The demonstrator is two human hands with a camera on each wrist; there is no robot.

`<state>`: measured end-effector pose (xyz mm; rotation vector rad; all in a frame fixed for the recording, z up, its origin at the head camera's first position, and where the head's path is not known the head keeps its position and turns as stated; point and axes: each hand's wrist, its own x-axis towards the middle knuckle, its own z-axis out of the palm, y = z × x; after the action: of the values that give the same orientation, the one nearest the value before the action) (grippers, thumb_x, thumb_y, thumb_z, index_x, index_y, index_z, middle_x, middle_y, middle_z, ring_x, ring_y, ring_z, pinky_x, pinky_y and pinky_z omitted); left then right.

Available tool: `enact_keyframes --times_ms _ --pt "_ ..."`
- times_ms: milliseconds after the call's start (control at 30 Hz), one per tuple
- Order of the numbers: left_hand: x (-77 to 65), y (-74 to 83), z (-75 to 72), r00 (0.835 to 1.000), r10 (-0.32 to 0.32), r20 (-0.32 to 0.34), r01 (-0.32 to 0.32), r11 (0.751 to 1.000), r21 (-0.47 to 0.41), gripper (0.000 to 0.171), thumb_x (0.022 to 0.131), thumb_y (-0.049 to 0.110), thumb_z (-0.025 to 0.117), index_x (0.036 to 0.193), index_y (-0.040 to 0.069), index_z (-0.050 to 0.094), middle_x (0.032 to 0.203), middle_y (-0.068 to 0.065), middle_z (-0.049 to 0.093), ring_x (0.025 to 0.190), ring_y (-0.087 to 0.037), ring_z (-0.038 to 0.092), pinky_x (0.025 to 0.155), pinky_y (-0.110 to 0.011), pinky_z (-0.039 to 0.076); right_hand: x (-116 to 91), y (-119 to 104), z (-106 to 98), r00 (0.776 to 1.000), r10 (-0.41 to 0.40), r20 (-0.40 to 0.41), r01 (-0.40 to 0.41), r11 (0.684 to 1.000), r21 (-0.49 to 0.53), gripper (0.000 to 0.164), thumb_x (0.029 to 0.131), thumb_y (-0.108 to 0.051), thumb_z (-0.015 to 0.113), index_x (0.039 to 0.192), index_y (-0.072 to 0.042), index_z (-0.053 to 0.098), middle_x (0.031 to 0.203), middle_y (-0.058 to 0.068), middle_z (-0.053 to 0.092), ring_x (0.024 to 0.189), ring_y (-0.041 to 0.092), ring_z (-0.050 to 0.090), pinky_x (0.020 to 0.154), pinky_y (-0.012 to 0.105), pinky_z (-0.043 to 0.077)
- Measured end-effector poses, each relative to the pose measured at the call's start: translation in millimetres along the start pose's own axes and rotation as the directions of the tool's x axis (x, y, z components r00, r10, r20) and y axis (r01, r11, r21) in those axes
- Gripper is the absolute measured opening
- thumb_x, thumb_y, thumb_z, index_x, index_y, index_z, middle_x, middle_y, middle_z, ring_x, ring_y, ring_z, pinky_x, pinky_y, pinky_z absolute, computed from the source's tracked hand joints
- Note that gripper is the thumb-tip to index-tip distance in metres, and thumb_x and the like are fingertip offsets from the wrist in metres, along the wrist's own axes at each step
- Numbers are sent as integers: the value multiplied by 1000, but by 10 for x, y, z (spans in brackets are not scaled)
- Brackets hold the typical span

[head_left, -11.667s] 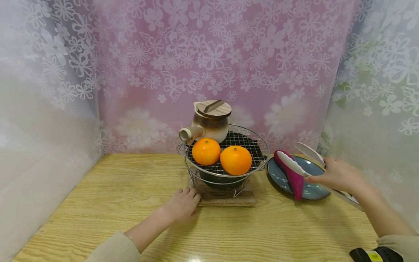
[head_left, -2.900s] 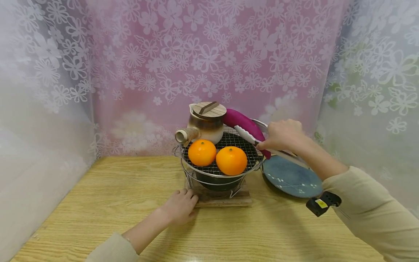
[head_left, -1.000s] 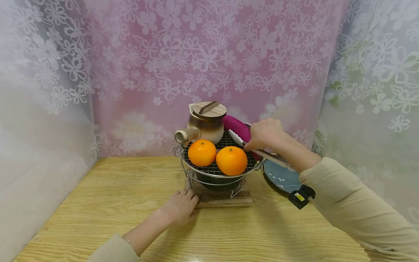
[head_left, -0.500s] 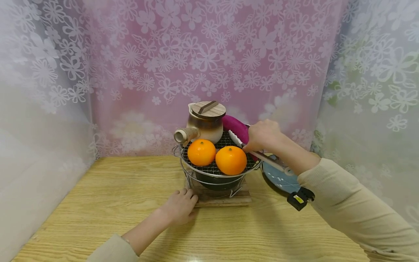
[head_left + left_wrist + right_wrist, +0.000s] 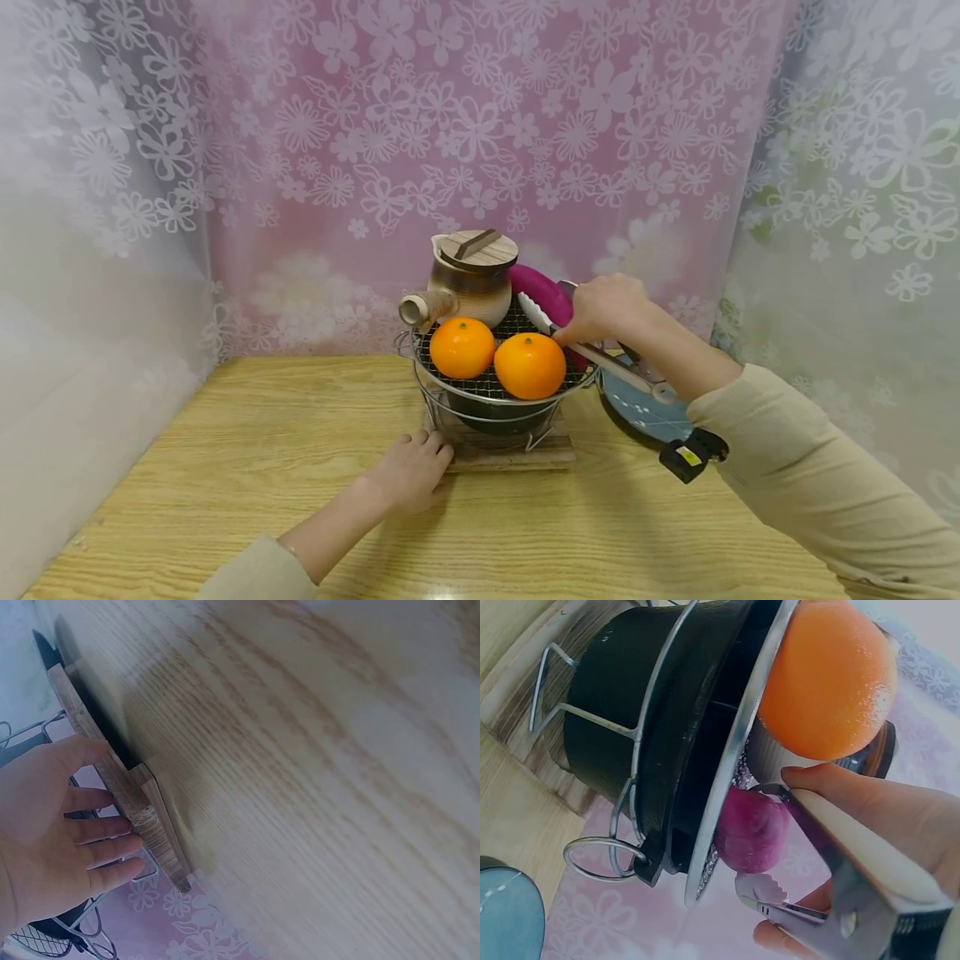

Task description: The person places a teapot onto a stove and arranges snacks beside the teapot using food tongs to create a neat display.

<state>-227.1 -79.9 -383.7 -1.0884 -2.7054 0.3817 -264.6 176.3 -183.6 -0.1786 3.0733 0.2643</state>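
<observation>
My right hand (image 5: pixel 609 307) grips metal tongs (image 5: pixel 618 367) with white scalloped tips. A purple sweet potato (image 5: pixel 540 287) lies between those tips on the right side of the round wire grill (image 5: pixel 525 321). The right wrist view shows the sweet potato (image 5: pixel 751 832) end-on against the grill, a tong arm on either side. My left hand (image 5: pixel 412 471) rests at the left edge of the wooden board (image 5: pixel 517 460) under the stove. In the left wrist view its fingers (image 5: pixel 105 851) lie loosely extended against the board (image 5: pixel 127 787).
Two oranges, one left (image 5: pixel 462 348) and one right (image 5: pixel 529 367), sit at the grill's front. Behind them stands a lidded side-handled teapot (image 5: pixel 480 292). The black stove (image 5: pixel 495 417) carries the grill. A blue plate (image 5: pixel 645 408) is at right, partly under my forearm.
The tongs brought the sweet potato from the blue plate onto the grill beside the teapot. In the last half second their near tip shifted slightly left. My left hand stayed at the board.
</observation>
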Motion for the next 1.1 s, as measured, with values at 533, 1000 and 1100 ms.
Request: enact_keyframes --times_ms 533,1000,1100 --pt "5 -7 1 1000 0 6 0 1000 11 40 85 41 63 107 8 58 105 -9 54 95 -24 52 75 -35 44 -84 220 -45 999 37 -38 -34 996 78 55 73 -66 59 63 -12 58 61 3 46 63 23 47 52 31 40" --pt "14 0 13 1000 -4 11 4 1000 4 41 85 40 64 108 7 58 104 -10 54 96 -25 52 76 -35 44 -111 461 155 992 21 -127 9 972 233 56 74 -65 60 67 -9 58 63 5 50 56 22 48 47 32 38" --pt "19 -1 22 1000 -3 4 3 1000 8 41 84 40 64 108 7 59 104 -9 54 95 -25 52 75 -35 44 -109 494 211 987 30 -156 12 967 256 59 72 -65 62 71 -7 57 63 7 50 55 22 48 46 32 38"
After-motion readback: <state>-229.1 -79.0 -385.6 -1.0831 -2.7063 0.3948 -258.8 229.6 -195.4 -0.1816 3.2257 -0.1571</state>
